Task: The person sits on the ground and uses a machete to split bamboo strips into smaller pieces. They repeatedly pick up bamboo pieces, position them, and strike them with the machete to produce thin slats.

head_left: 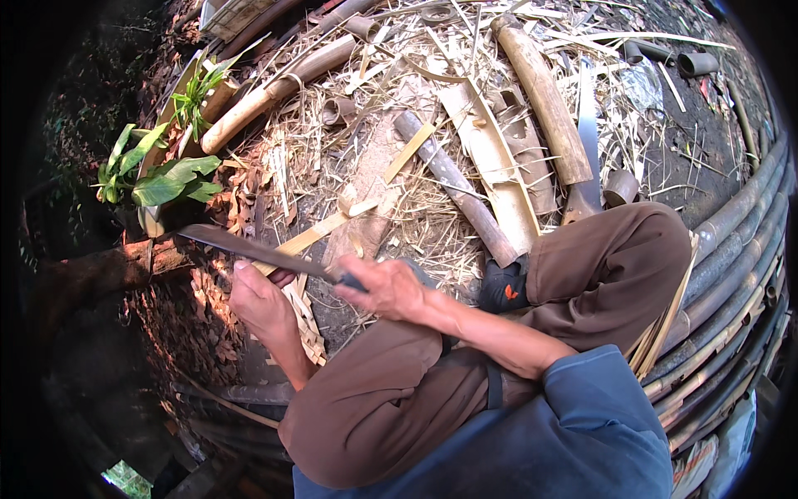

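My right hand (384, 288) is closed round the dark handle of a long knife (253, 248), whose blade points left. The blade passes over a pale bamboo strip (320, 230); I cannot tell whether they touch. The strip slants away to the far right across the littered ground, with a curled shaving (359, 208) lying against it. At its near end, my left hand (264, 303) is closed on the strip, its fingers partly hidden beneath the blade. Several cut slats (307, 328) lie below my left wrist.
A split bamboo half (490, 154), a grey bamboo pole (455, 187) and a thick bamboo tube (544, 100) lie ahead among shavings. A saw (587, 137) rests beside my right knee. Leafy plants (162, 179) stand left; long bamboo poles (723, 241) are stacked right.
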The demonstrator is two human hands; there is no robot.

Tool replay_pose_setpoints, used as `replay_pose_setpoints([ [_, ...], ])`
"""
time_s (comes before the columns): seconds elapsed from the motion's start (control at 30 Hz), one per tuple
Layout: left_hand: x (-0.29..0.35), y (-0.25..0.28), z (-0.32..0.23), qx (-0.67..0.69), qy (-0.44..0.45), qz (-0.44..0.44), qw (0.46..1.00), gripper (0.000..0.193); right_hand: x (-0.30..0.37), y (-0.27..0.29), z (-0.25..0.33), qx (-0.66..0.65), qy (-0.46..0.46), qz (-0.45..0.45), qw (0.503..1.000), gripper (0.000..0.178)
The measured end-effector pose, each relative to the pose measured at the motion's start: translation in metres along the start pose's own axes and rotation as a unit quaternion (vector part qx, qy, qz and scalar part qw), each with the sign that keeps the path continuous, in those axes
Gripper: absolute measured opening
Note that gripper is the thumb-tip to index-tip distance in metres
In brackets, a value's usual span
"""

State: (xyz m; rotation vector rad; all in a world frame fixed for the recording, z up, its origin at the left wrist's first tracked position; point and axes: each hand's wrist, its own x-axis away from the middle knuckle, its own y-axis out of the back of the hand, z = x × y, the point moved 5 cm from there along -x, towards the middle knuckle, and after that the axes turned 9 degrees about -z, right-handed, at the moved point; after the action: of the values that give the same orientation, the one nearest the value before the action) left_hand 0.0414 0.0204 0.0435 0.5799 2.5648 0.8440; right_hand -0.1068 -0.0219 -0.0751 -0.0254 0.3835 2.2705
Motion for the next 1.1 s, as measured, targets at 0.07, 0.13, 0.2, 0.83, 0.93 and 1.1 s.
replay_pose_setpoints([
  [0.07,0.003,0.008,-0.006,0.033,0.015,-0.001,0.999,0.047,0.004,-0.008,-0.093,0.05,-0.134,0.014,0.99,0.037],
  [0.13,-0.01,-0.006,0.003,0.05,0.02,0.044,0.998,0.048,0.0,0.003,-0.128,0.009,-0.204,-0.032,0.978,0.037],
  [0.2,-0.015,0.017,0.008,0.053,0.017,0.011,0.998,0.049,0.0,-0.012,-0.102,-0.103,-0.204,-0.061,0.972,0.035],
  [0.83,-0.013,-0.003,0.003,0.041,0.029,0.027,0.998,0.047,0.021,0.0,-0.097,0.05,-0.101,-0.008,0.994,0.036],
  [0.93,-0.027,0.011,0.007,0.078,0.015,0.02,0.997,0.046,0.021,0.001,-0.142,-0.037,-0.287,-0.017,0.957,0.037],
  [1.1,-0.028,0.009,0.026,0.062,0.04,0.011,0.997,0.046,0.021,-0.001,-0.061,-0.107,-0.225,0.036,0.968,0.04],
])
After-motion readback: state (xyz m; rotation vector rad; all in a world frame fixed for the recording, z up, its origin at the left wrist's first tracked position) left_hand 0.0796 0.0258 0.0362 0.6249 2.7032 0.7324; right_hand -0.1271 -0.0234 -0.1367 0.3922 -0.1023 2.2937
